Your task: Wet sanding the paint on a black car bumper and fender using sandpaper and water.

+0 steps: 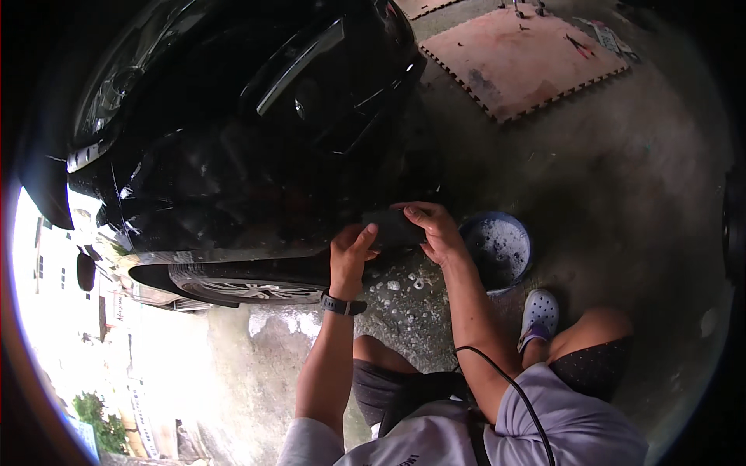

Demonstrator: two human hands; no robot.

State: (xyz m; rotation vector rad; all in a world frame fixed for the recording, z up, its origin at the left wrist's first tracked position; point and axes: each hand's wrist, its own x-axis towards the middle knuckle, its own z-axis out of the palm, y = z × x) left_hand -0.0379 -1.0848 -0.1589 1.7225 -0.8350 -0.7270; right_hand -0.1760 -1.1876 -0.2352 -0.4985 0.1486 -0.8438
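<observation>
Between my two hands is a small dark rectangular sheet (395,228) that looks like sandpaper. My left hand (351,250), with a dark watch (343,304) on its wrist, pinches the near left end under the thumb. At the other end my right hand (435,231) grips the sheet with thumb and fingers. Both hands are close beside the lower corner of a black car bumper (311,163); whether the sheet touches it I cannot tell. To the right of my right hand stands a blue bucket (528,247) with foamy water.
The car's wheel (249,290) shows left of my left wrist. Foam and wet spots lie on the concrete floor (404,311). Farther off is a pinkish foam mat (513,62) with red-handled pliers (579,46). My foot in a pale clog (539,312) is near the bucket.
</observation>
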